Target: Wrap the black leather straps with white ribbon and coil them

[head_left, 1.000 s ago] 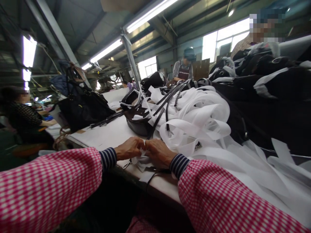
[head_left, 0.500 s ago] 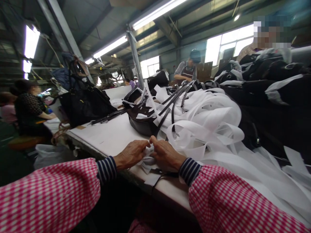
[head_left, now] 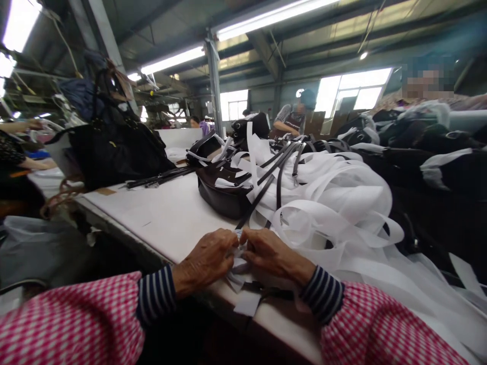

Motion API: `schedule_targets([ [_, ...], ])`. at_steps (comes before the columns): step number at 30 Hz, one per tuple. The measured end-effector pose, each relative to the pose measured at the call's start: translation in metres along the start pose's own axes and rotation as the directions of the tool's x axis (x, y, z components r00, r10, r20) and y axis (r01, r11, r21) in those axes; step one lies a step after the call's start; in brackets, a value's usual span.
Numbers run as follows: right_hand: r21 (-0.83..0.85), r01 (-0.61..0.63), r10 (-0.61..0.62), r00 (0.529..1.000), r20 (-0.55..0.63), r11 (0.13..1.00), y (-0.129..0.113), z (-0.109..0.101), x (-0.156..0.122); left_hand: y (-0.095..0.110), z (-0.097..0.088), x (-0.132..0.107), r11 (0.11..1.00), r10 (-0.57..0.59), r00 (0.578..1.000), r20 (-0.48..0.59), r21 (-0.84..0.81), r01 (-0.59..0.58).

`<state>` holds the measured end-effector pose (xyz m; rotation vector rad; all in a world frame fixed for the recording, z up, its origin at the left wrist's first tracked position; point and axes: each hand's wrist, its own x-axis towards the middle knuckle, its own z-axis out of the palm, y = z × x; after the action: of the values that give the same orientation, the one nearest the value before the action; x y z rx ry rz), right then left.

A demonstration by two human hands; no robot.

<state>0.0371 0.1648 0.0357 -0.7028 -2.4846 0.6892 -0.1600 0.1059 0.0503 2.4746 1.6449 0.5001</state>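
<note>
My left hand [head_left: 207, 258] and my right hand [head_left: 268, 251] meet at the near edge of the white table [head_left: 167, 213]. Both are closed, fingertips pinching a small wad of white paper strip [head_left: 239, 267] between them. A thin black strap [head_left: 266, 293] lies under my right wrist. Just beyond my hands sits a dark brown bag [head_left: 222, 195] with black straps [head_left: 272, 175] trailing over it. A big heap of white paper strips [head_left: 335, 203] spreads to the right of it.
A large black handbag [head_left: 114, 149] stands at the table's far left, with a black strap [head_left: 160, 177] lying beside it. Dark bags [head_left: 429, 167] are piled at the right. Other people work at the left and far end. A plastic sack [head_left: 34, 248] sits below the table.
The view has tilted and shifted, so my hands sit lower in the frame. Their fingers keep working the white strip together; the bags and heap have not moved.
</note>
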Motion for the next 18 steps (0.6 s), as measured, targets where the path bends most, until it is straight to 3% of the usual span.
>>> schedule_targets([
  [7,-0.148,-0.121,0.140,0.982,0.129,0.982,-0.012,-0.016,0.027,-0.008,0.011,-0.008,0.999,0.003,0.998,-0.068,0.043,0.000],
  [9,-0.130,-0.167,0.198,0.937,0.287,0.977,-0.014,-0.021,0.039,-0.007,0.012,-0.007,0.997,-0.002,0.998,-0.068,0.072,0.007],
  [11,-0.120,-0.224,0.254,0.864,0.435,0.967,-0.016,-0.025,0.050,-0.007,0.011,-0.008,0.995,-0.014,0.998,-0.069,0.093,0.021],
  [14,-0.240,-0.229,0.322,0.803,0.501,0.943,-0.019,-0.027,0.064,-0.007,0.009,-0.008,0.994,-0.036,0.998,-0.049,0.097,0.041],
  [16,-0.322,-0.174,0.319,0.816,0.483,0.931,-0.021,-0.025,0.069,-0.008,0.008,-0.008,0.995,-0.048,0.998,-0.032,0.090,0.050],
  [18,-0.410,-0.065,0.249,0.875,0.414,0.910,-0.022,-0.022,0.070,-0.008,0.007,-0.008,0.995,-0.054,0.998,-0.020,0.078,0.055],
])
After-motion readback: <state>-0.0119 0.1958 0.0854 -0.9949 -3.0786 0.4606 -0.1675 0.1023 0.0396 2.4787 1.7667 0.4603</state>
